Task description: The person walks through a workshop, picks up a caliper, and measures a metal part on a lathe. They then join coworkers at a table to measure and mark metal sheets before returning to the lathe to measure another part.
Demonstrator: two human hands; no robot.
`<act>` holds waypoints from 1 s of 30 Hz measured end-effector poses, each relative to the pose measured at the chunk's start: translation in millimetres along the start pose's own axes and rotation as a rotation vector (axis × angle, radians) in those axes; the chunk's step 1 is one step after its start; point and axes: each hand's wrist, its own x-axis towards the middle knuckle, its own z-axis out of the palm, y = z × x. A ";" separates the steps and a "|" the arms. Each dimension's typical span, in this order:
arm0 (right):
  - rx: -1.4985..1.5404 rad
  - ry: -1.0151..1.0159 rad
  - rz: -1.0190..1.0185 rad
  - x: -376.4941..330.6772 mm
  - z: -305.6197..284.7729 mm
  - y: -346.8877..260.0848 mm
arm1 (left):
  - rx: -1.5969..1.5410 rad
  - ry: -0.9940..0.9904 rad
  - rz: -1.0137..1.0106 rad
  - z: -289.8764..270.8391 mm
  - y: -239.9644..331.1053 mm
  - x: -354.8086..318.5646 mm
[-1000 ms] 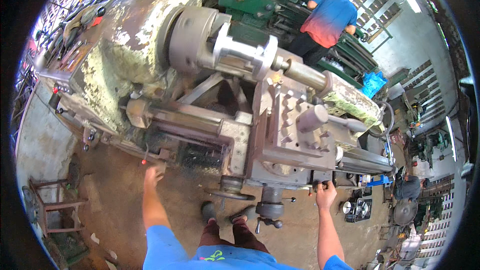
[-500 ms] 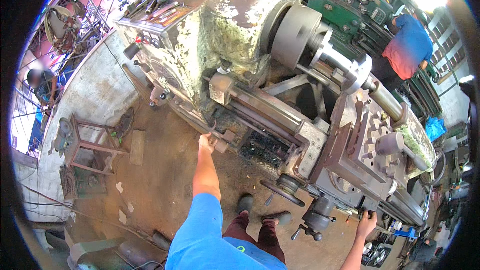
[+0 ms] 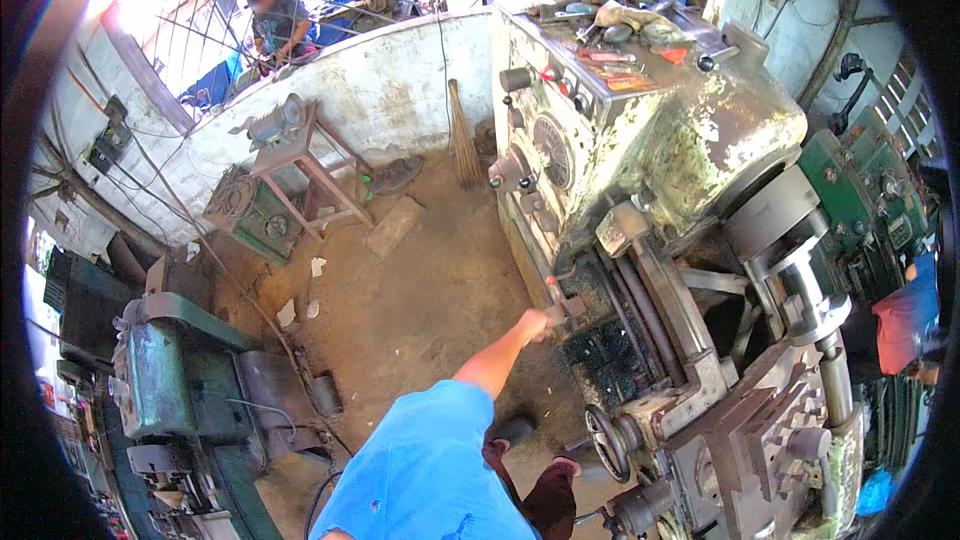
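My left hand [image 3: 537, 325], at the end of a blue sleeve, is closed on a control lever low on the front of a large worn metal lathe. Beside it a short lever with a red knob [image 3: 551, 281] sticks up. Above rises the lathe's headstock [image 3: 650, 140], its paint peeling. The chuck [image 3: 770, 220] holds a shiny metal shaft [image 3: 815, 305]. Nearer to me are the carriage [image 3: 740, 440] and its handwheel [image 3: 607, 443]. My right hand is out of the picture.
Tools lie on the headstock top [image 3: 630, 55]. A bench grinder [image 3: 280, 120] stands on a stand by the white wall, near a broom [image 3: 463, 140]. A green machine [image 3: 160, 370] is at left. One person [image 3: 280, 25] is beyond the window grille, another [image 3: 905, 315] at far right.
The view has swung left, bringing in the wall and the green machine. My left hand stays at the lathe's lever. My right hand, earlier at the carriage, has left the picture.
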 end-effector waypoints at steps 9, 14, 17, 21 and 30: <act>0.071 0.073 0.037 -6.6 -4.8 -11.0 | 1.339 -0.485 -0.114 -62.3 -225.0 -151.8; 0.039 0.000 0.103 -3.0 -10.1 -17.1 | 1.088 -0.301 -0.498 -81.4 -220.8 -199.5; 0.152 0.104 -0.034 -2.1 1.4 -7.2 | 1.165 -0.233 -0.453 -59.8 -188.6 -189.5; 0.322 0.129 0.132 -12.8 19.7 8.7 | 1.375 -0.349 -0.244 -2.5 -109.5 -135.0; 0.074 0.406 0.193 -34.7 39.8 -12.4 | 0.688 -0.330 -0.038 82.7 -20.2 -128.6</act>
